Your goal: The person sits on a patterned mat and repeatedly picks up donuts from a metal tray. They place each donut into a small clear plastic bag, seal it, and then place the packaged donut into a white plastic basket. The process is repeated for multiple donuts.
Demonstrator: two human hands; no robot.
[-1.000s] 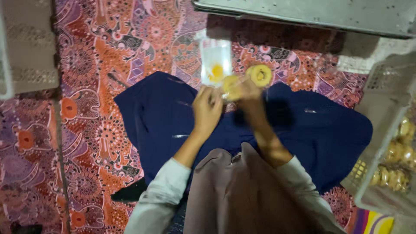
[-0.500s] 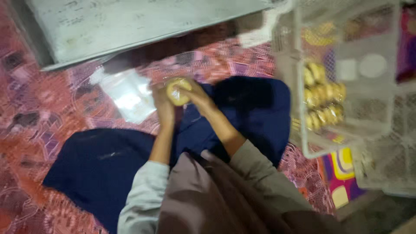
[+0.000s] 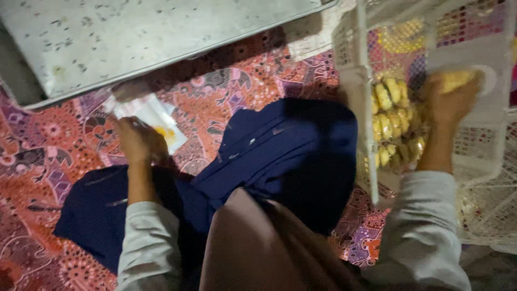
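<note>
My right hand (image 3: pixel 448 102) reaches into a white plastic crate (image 3: pixel 355 81) at the right and is closed on a round yellow pastry (image 3: pixel 456 80). Several more yellow pastries (image 3: pixel 393 116) lie stacked inside the crate. My left hand (image 3: pixel 137 141) rests on the patterned red cloth (image 3: pixel 226 102) at the left, fingers on a clear plastic bag (image 3: pixel 153 116) with a yellow mark. A dark blue garment (image 3: pixel 291 156) covers my lap between the two arms.
A grey metal tray or tabletop (image 3: pixel 151 37) fills the upper left, its edge just above the plastic bag. A second white lattice crate (image 3: pixel 490 210) sits at the lower right.
My hands have parted. The right hand carried the yellow pastry right into the crate; the left hand dropped to the plastic bag. The view has swung right.
</note>
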